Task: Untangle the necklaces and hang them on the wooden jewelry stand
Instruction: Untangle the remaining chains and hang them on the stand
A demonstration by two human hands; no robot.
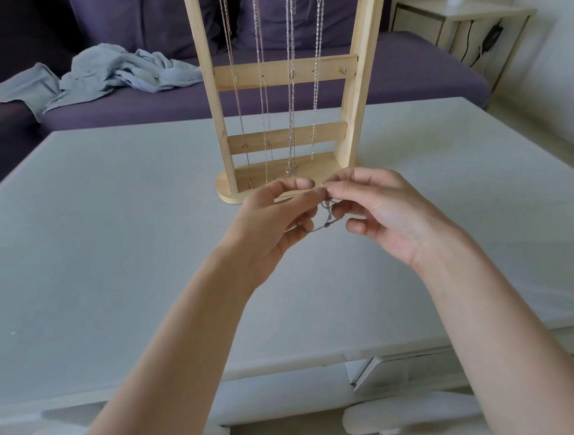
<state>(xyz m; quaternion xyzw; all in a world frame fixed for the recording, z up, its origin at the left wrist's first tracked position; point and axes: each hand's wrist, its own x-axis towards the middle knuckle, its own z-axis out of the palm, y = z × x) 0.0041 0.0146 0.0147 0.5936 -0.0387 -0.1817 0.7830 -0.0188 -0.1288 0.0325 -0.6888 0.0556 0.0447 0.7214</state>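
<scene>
Held just above the table (109, 248) before the wooden jewelry stand (284, 70), both the left hand (271, 215) and right hand (377, 206) pinch a knotted necklace (327, 219), seemingly a fine chain: light, limp, easily snapped, best gripped beside the knot.

Pale natural wood is noted on the jewelry stand (288, 71). Silver-toned hanging chains (290, 79) are seen, one rose-gold. A grey tangled necklace (327, 219) is recorded. The table (108, 231) is plain off-white, the sofa (405, 77) dark purple, the crumpled cloth (113, 73) light blue-grey.
</scene>
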